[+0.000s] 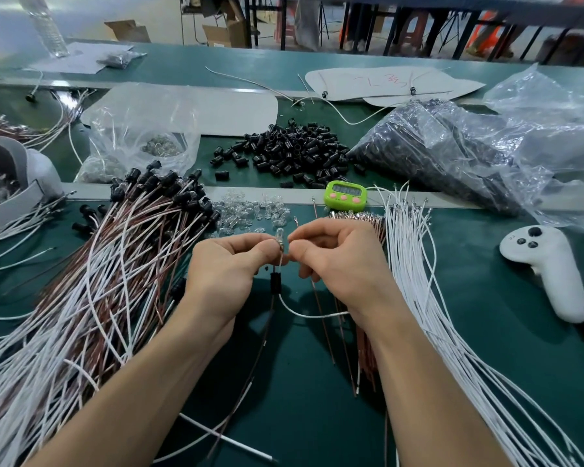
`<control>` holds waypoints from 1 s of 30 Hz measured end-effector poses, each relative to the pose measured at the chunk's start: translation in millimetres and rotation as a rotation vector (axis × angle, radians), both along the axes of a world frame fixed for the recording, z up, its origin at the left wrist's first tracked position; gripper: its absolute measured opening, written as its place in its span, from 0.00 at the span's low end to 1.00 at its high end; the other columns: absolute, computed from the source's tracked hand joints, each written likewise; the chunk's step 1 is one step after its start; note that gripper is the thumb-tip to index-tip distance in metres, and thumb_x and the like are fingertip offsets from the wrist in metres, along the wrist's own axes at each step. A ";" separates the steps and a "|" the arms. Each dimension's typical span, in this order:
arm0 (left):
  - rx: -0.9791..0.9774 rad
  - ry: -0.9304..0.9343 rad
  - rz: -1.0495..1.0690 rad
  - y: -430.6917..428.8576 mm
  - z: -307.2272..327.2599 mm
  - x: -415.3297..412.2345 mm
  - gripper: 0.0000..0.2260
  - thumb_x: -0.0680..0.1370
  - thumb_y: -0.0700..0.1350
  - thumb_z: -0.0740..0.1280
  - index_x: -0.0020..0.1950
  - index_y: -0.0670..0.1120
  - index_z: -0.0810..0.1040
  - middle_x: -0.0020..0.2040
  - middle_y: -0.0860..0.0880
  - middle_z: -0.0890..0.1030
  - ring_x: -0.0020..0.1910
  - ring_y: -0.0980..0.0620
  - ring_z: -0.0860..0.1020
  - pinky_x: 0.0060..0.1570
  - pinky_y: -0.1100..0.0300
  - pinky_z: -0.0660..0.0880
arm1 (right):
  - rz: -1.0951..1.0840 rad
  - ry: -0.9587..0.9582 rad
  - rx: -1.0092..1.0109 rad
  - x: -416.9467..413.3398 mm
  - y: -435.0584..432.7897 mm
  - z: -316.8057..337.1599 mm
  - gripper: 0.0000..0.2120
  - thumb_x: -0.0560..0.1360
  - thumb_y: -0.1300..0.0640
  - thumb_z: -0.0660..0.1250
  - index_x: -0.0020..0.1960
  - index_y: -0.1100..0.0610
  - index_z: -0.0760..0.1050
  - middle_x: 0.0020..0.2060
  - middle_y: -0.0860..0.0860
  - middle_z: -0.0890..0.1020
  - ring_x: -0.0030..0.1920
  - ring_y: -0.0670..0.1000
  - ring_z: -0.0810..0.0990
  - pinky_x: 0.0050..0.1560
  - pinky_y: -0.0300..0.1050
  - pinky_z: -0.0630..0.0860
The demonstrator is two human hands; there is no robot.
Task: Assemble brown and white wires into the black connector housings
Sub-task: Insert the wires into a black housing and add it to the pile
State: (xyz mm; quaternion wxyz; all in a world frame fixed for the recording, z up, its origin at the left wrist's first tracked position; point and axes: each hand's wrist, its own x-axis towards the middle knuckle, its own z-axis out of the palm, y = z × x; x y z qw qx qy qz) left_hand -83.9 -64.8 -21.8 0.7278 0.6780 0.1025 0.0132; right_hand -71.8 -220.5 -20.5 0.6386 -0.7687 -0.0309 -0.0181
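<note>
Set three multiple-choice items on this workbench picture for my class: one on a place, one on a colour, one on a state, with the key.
1. Where is the green timer?
A in a clear bag
B on the table, near the loose black housings
C on the floor

2. What colour is the controller?
A white
B red
C yellow

3. What are the left hand and right hand doing?
A lying flat
B pinching a glass bulb between them
C holding scissors

Key: 1 B, it stands just in front of that pile; 2 A, its shell is white with dark buttons; 3 B, both hands meet at the bulb.
</note>
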 end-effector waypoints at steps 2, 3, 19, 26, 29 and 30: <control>-0.028 0.008 0.016 -0.7 -0.8 -0.3 0.09 0.75 0.37 0.75 0.37 0.49 0.88 0.34 0.47 0.85 0.32 0.55 0.79 0.44 0.58 0.75 | 0.022 0.012 -0.090 -1.4 0.0 -0.4 0.04 0.69 0.59 0.78 0.41 0.51 0.85 0.32 0.49 0.86 0.30 0.48 0.84 0.32 0.40 0.77; -0.032 0.011 0.025 -0.8 -1.5 -0.4 0.09 0.75 0.37 0.75 0.37 0.49 0.88 0.34 0.47 0.85 0.32 0.55 0.78 0.44 0.57 0.75 | 0.018 0.007 -0.130 -2.1 0.7 -0.3 0.05 0.68 0.57 0.79 0.41 0.51 0.86 0.32 0.48 0.87 0.31 0.48 0.85 0.34 0.43 0.80; -0.005 -0.092 0.013 -1.7 -1.5 -1.6 0.12 0.74 0.35 0.75 0.36 0.51 0.88 0.35 0.52 0.86 0.34 0.60 0.80 0.40 0.71 0.75 | -0.059 -0.016 -0.061 -2.4 7.1 -2.2 0.04 0.65 0.52 0.80 0.38 0.46 0.85 0.29 0.46 0.85 0.29 0.41 0.80 0.34 0.38 0.74; 0.016 -0.078 -0.022 1.3 0.7 -0.8 0.08 0.73 0.36 0.76 0.37 0.48 0.88 0.38 0.48 0.87 0.39 0.58 0.83 0.43 0.71 0.76 | 0.016 -0.009 -0.075 -0.5 -1.3 0.5 0.04 0.65 0.56 0.80 0.38 0.50 0.86 0.30 0.49 0.86 0.28 0.47 0.81 0.33 0.41 0.77; 0.021 -0.081 -0.027 2.2 0.8 -0.2 0.07 0.73 0.36 0.76 0.38 0.46 0.88 0.39 0.47 0.87 0.40 0.57 0.84 0.44 0.70 0.77 | 0.024 -0.023 -0.097 0.0 -3.1 1.5 0.04 0.66 0.57 0.80 0.37 0.52 0.86 0.30 0.50 0.85 0.27 0.48 0.82 0.32 0.41 0.76; 0.023 -0.083 -0.032 2.6 1.1 0.0 0.06 0.73 0.36 0.76 0.39 0.46 0.87 0.39 0.47 0.87 0.40 0.57 0.84 0.44 0.70 0.77 | 0.027 -0.026 -0.103 0.1 -3.7 2.0 0.04 0.66 0.58 0.80 0.37 0.52 0.86 0.29 0.49 0.85 0.27 0.48 0.82 0.32 0.41 0.76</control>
